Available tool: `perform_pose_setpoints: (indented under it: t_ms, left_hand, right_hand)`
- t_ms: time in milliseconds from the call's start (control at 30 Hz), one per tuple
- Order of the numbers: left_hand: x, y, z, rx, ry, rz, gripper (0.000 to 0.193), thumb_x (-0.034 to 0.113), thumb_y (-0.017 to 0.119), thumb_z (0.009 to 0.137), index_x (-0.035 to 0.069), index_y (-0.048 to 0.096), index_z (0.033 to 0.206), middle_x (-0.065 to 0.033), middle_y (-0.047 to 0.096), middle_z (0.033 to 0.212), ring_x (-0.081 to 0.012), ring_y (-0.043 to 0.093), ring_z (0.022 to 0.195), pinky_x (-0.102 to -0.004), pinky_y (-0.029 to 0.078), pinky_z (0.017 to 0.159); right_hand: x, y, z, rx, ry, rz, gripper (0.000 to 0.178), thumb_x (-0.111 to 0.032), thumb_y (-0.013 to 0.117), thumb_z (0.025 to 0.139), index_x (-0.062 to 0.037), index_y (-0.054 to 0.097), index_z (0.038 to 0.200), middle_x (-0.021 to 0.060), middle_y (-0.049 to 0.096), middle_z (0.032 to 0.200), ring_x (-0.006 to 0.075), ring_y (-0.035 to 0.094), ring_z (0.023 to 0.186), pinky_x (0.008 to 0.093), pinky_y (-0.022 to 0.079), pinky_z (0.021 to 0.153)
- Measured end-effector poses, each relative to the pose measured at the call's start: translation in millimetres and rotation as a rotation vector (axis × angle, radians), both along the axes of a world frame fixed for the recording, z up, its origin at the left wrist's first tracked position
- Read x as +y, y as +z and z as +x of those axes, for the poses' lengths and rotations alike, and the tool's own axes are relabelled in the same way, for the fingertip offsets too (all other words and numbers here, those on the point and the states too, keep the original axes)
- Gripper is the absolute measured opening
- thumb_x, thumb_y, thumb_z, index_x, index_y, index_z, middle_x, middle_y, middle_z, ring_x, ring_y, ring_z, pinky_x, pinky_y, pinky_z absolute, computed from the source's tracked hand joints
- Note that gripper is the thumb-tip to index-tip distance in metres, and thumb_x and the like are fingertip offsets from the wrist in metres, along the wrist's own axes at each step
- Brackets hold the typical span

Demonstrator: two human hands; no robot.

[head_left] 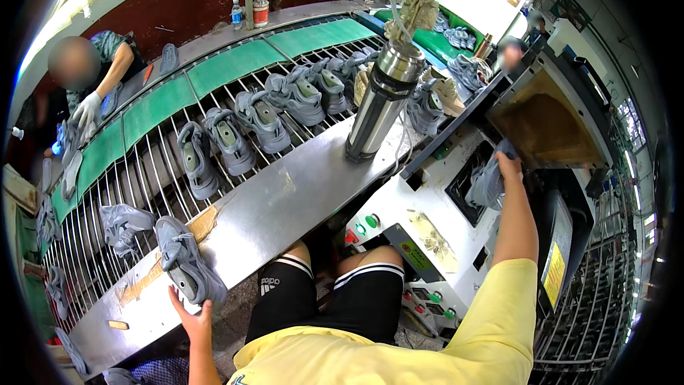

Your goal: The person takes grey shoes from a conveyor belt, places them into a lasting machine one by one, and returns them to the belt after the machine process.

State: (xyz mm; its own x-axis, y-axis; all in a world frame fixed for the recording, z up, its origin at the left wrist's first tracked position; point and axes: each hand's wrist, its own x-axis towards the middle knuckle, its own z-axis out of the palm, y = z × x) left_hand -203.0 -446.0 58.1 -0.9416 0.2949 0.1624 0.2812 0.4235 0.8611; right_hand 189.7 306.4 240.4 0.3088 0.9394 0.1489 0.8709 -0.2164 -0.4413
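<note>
My left hand (191, 316) reaches up to a grey shoe (187, 259) lying sole-up on the steel ledge (285, 199) of the conveyor; the fingers are spread and touch the shoe's heel end. My right hand (507, 165) is stretched forward into the dark opening of a white press machine (427, 207), gripping a grey shoe (487, 184) there.
Several grey shoes (263, 120) ride on the wire-rod conveyor (142, 171) beside a green belt (235, 64). A steel cylinder (377, 103) stands on the ledge. A person in white gloves (87, 110) works at the far left. A control panel with buttons (420, 292) sits above my knees.
</note>
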Motion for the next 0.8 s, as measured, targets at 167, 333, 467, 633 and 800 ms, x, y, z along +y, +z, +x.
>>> perform_pose_setpoints:
  t_ms: [167,333,467,633,800]
  left_hand:
    - [14,-24,16,-0.144,0.131,0.028,0.109,0.018,0.08,0.067,0.007,0.009,0.149,-0.022,0.024,0.148,-0.0319,0.03,0.134,-0.04,0.024,0.11]
    - [35,-32,0,-0.124,0.166,0.144,0.101,0.007,0.078,0.067,0.002,0.016,0.146,-0.0195,0.031,0.142,-0.0303,0.034,0.13,-0.038,0.027,0.108]
    - [54,-50,-8,-0.072,0.225,0.197,0.098,0.008,0.078,0.067,0.0,0.018,0.144,-0.0182,0.035,0.138,-0.0291,0.036,0.128,-0.0382,0.027,0.107]
    - [62,-74,-28,0.013,0.191,0.163,0.096,0.009,0.078,0.066,0.0,0.022,0.143,-0.0175,0.038,0.135,-0.029,0.038,0.126,-0.0377,0.028,0.107]
    - [67,-62,-46,0.075,0.157,0.161,0.099,0.015,0.082,0.06,0.0,0.025,0.14,-0.0187,0.04,0.131,-0.0315,0.041,0.123,-0.0388,0.032,0.104]
  right_hand:
    - [-3,-30,-33,-0.167,-0.046,-0.152,0.099,-0.051,0.062,0.057,0.0019,0.037,0.138,0.0237,0.038,0.142,0.0358,0.039,0.131,0.0374,0.031,0.108]
    - [-43,-16,-47,-0.091,-0.114,-0.189,0.094,-0.057,0.058,0.067,-0.0073,0.032,0.142,0.0271,0.038,0.14,0.0412,0.04,0.128,0.0446,0.034,0.105]
    - [-74,-35,-47,-0.352,0.011,-0.004,0.074,-0.054,0.051,0.081,-0.0075,0.041,0.136,0.0269,0.04,0.136,0.0395,0.039,0.127,0.0462,0.033,0.105]
    - [-196,-87,-112,-0.449,1.072,0.513,0.061,-0.029,0.064,0.077,-0.0079,0.046,0.131,0.021,0.044,0.132,0.038,0.039,0.125,0.0468,0.031,0.104]
    - [-286,-109,-167,-0.467,1.382,0.21,0.075,-0.03,0.074,0.064,-0.0141,0.047,0.132,0.0211,0.034,0.14,0.0399,0.032,0.13,0.0493,0.028,0.107]
